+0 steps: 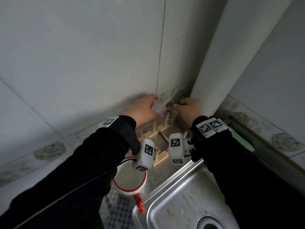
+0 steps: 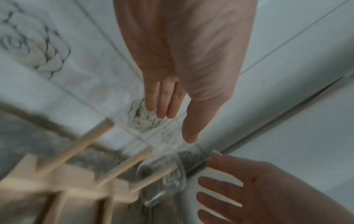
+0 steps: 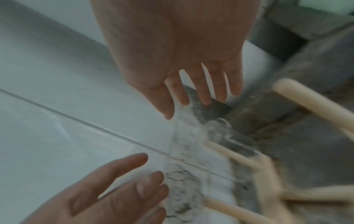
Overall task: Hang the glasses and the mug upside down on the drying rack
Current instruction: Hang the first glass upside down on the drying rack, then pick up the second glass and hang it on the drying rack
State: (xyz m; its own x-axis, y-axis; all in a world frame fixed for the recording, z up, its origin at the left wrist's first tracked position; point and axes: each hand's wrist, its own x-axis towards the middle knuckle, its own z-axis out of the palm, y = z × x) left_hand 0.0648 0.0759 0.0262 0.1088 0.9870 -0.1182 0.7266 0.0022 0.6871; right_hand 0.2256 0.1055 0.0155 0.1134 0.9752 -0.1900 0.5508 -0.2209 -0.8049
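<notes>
A clear glass (image 1: 170, 115) sits upside down over a peg of the wooden drying rack (image 1: 148, 133) in the counter's back corner. My left hand (image 1: 143, 108) hovers just left of it and my right hand (image 1: 188, 106) just right, both with straight, spread fingers that grip nothing. The left wrist view shows the glass (image 2: 166, 177) on its peg between the left hand (image 2: 176, 125) and the right hand (image 2: 229, 181). In the blurred right wrist view the glass (image 3: 184, 144) lies between both palms. A white mug (image 1: 125, 190) with a red rim and handle stands upright under my left forearm.
A steel sink (image 1: 181, 204) fills the lower right, its edge close to the rack. A thick white pipe (image 1: 222, 55) rises in the corner right behind my right hand. Tiled walls close in the back and right. Something green (image 1: 239, 138) lies right of my right wrist.
</notes>
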